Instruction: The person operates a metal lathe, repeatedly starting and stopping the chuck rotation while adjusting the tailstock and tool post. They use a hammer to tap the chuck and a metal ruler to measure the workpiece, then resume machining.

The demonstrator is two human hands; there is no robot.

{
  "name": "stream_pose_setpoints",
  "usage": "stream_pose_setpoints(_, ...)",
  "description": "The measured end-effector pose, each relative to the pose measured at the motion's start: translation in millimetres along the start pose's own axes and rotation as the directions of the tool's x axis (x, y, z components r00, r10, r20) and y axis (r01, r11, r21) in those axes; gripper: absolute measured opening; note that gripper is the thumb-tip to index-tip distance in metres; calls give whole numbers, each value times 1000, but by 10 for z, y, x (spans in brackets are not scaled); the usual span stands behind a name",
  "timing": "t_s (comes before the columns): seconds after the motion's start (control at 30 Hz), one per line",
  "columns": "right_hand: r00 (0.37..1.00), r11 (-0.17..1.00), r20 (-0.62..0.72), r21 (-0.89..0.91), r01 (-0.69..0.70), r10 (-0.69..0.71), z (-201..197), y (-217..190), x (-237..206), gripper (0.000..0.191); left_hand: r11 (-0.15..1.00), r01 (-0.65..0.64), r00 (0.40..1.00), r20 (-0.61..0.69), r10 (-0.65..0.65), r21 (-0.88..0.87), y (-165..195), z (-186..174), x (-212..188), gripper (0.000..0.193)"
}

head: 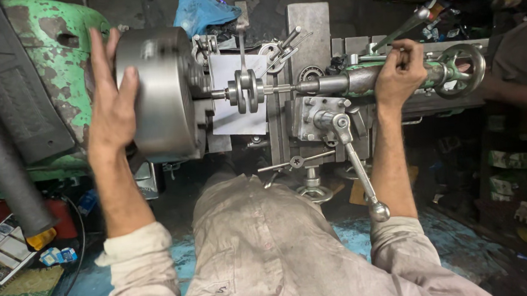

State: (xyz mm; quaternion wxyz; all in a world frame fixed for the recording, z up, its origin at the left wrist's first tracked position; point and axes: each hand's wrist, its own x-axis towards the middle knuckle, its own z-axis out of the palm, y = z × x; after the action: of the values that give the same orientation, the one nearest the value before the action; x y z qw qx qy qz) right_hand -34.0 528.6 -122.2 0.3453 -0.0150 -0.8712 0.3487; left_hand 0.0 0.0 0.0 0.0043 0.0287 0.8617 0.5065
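Far left there was the chipped green headstock (60, 63) of an old lathe, and the left hand (111, 97) lay flat and open against the outer rim of the big steel chuck (161, 93), fingers spread, palm on the metal, not wrapped around anything. That chuck looked properly heavy and rigid, with a smooth, probably oily face, so I'd guess the rim was the only sensible place to lay a palm on it. Just right of it, in front of a white sheet (235, 97), a small crank-shaped workpiece (247, 90) sat gripped in the chuck and pinned by the tailstock (358, 81) point. It looked stiff and solid, nothing fragile there. Further right, the right hand (397, 70) was closed around the green tailstock barrel, fingers curled over the top, just short of the handwheel (462, 69). A ball-ended lever (361, 172) hung down nearer the person. Someone else's arm (519, 93) showed at the far right edge.
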Motion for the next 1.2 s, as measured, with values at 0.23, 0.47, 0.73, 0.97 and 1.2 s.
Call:
stream_pose_setpoints(0.23, 998, 999, -44, 38, -39, 41, 197, -447, -120, 15, 983, 185, 981, 50, -186, 13, -244, -204, 83, 95)
stream_pose_setpoints(0.47, 998, 999, -47, 19, -32, 32, 179, -458, -246, 16, 976, 219, 975, 29, -219, -5, -254, -207, -61, 94)
stream_pose_setpoints(0.73, 999, 1000, -47, -6, 0, 0, 153, -139, -409, 16, 976, 219, 976, -9, -219, -6, -467, 189, -203, 97)
stream_pose_setpoints(0.97, 999, 1000, -48, -7, 13, -14, 85, 223, -503, 17, 977, 215, 977, -7, -215, -13, -658, 580, -211, 74)
stream_pose_setpoints(1.2, 998, 999, -55, -35, 18, -20, 45, -90, -265, 17, 983, 180, 984, 6, -180, -27, -416, 5, -53, 64)
